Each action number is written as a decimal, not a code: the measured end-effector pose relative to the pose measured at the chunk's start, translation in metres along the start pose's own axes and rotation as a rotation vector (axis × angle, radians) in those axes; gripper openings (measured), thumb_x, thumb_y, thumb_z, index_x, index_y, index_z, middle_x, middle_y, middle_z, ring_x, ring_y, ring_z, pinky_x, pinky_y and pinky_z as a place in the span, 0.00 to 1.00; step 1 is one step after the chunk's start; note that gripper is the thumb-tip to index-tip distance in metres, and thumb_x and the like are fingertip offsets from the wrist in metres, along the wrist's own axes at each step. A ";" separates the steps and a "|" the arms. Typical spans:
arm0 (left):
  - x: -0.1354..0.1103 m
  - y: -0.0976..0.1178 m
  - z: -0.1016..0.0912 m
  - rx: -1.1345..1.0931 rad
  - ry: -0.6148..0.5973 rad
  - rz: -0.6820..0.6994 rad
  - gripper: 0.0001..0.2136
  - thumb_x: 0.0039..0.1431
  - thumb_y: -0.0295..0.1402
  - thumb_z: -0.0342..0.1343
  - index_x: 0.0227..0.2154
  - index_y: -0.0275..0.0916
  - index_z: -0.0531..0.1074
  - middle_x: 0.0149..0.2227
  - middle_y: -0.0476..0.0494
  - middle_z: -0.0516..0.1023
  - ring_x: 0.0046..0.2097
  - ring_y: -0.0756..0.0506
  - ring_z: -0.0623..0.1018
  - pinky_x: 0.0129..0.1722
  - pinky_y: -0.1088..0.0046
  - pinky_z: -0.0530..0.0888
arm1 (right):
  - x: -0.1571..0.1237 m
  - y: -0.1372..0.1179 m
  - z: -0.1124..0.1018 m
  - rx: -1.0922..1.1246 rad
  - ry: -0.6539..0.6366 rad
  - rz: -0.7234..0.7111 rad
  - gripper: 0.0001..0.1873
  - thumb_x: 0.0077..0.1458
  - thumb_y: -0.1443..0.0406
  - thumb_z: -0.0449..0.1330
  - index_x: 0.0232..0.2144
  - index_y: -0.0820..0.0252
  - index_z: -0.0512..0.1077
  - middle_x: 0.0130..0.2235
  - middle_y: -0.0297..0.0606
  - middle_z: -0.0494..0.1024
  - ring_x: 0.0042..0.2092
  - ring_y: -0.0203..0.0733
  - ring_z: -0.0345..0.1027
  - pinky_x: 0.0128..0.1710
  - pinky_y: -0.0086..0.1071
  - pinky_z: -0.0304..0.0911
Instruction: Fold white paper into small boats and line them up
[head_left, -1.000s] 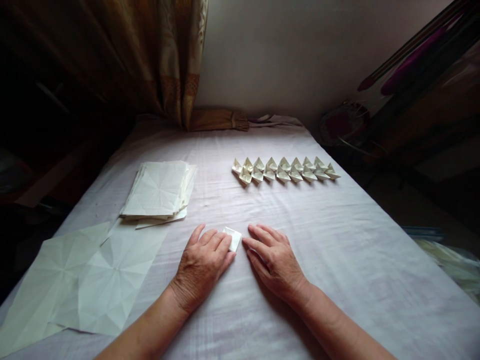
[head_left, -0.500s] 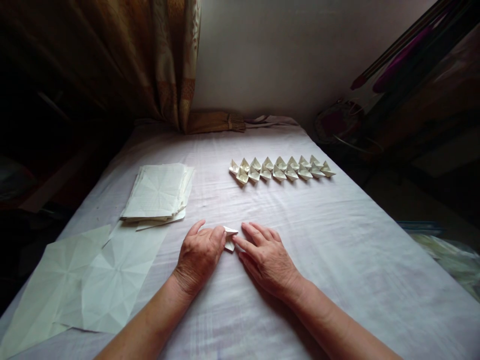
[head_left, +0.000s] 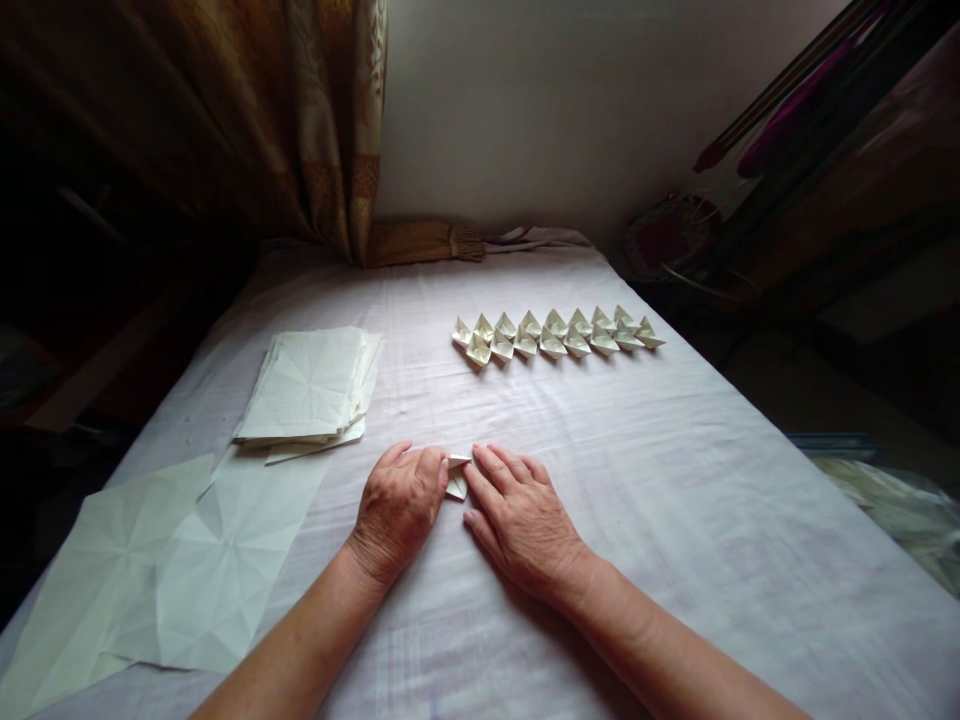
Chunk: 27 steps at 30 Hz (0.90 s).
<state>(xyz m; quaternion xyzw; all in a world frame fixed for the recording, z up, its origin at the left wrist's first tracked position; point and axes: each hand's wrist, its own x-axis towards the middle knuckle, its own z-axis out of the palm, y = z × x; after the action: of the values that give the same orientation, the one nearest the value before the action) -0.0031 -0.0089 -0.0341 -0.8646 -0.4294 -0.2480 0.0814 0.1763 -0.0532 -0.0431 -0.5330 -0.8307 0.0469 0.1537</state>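
Note:
A small piece of folded white paper point(head_left: 457, 483) lies on the cloth between my hands. My left hand point(head_left: 401, 503) is closed on its left side, thumb and fingers covering much of it. My right hand point(head_left: 523, 515) rests with fingers stretched out, its fingertips at the paper's right edge. Farther back to the right, several small folded paper boats point(head_left: 553, 340) sit in two close rows. On the left are a stack of creased paper sheets point(head_left: 304, 385) and looser creased sheets point(head_left: 225, 560) lying flat nearer to me.
A pale sheet point(head_left: 675, 480) with wrinkles covers the surface. A patterned curtain point(head_left: 337, 140) hangs down to its far left edge, beside a brown fringed cloth point(head_left: 424, 243). A clear plastic bag point(head_left: 892, 500) lies beyond the right edge.
My right hand has shifted slightly left, its fingers closer to the folded paper. The left hand keeps its hold. The whole view has shifted a little.

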 end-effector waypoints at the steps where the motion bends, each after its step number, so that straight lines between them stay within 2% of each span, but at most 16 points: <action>1: 0.000 0.000 0.000 0.010 0.004 0.004 0.08 0.67 0.27 0.43 0.33 0.39 0.65 0.26 0.48 0.77 0.28 0.47 0.77 0.47 0.63 0.72 | -0.001 -0.001 0.001 -0.002 0.004 0.005 0.25 0.63 0.58 0.52 0.59 0.63 0.65 0.63 0.48 0.65 0.62 0.53 0.55 0.59 0.46 0.48; 4: 0.000 0.001 0.000 0.032 0.003 0.029 0.08 0.67 0.27 0.44 0.33 0.39 0.65 0.27 0.47 0.78 0.29 0.47 0.78 0.47 0.63 0.72 | -0.002 -0.003 0.003 -0.003 -0.001 0.022 0.27 0.64 0.58 0.51 0.60 0.65 0.64 0.63 0.48 0.64 0.63 0.53 0.55 0.60 0.46 0.47; 10: -0.001 0.003 -0.004 0.027 -0.022 0.058 0.08 0.67 0.26 0.44 0.36 0.38 0.67 0.28 0.48 0.78 0.32 0.47 0.78 0.49 0.62 0.70 | -0.001 -0.002 0.002 0.024 -0.019 0.033 0.26 0.63 0.58 0.52 0.60 0.63 0.64 0.63 0.46 0.64 0.63 0.51 0.55 0.60 0.46 0.48; 17: -0.004 0.004 -0.004 0.015 -0.031 0.046 0.06 0.65 0.27 0.48 0.41 0.37 0.69 0.33 0.45 0.80 0.35 0.46 0.79 0.51 0.59 0.69 | 0.000 -0.001 0.001 0.064 0.013 0.053 0.24 0.63 0.59 0.52 0.59 0.62 0.65 0.61 0.45 0.68 0.60 0.51 0.58 0.59 0.45 0.50; 22: -0.005 0.005 -0.007 -0.003 -0.059 0.076 0.09 0.65 0.23 0.46 0.40 0.39 0.70 0.34 0.48 0.80 0.37 0.46 0.79 0.52 0.60 0.69 | 0.002 -0.004 0.002 0.050 0.035 0.080 0.23 0.63 0.59 0.53 0.57 0.63 0.67 0.58 0.46 0.70 0.58 0.52 0.59 0.58 0.44 0.51; 27: -0.008 0.005 -0.004 0.031 -0.049 0.130 0.12 0.66 0.22 0.43 0.42 0.38 0.71 0.40 0.44 0.81 0.39 0.45 0.79 0.53 0.59 0.69 | 0.004 -0.006 -0.001 0.067 0.039 0.116 0.19 0.62 0.60 0.55 0.54 0.58 0.68 0.55 0.44 0.71 0.55 0.51 0.61 0.54 0.43 0.53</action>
<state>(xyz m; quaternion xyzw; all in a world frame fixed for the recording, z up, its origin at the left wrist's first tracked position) -0.0042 -0.0189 -0.0341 -0.8950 -0.3782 -0.2142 0.1001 0.1700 -0.0526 -0.0400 -0.5758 -0.7931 0.0731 0.1846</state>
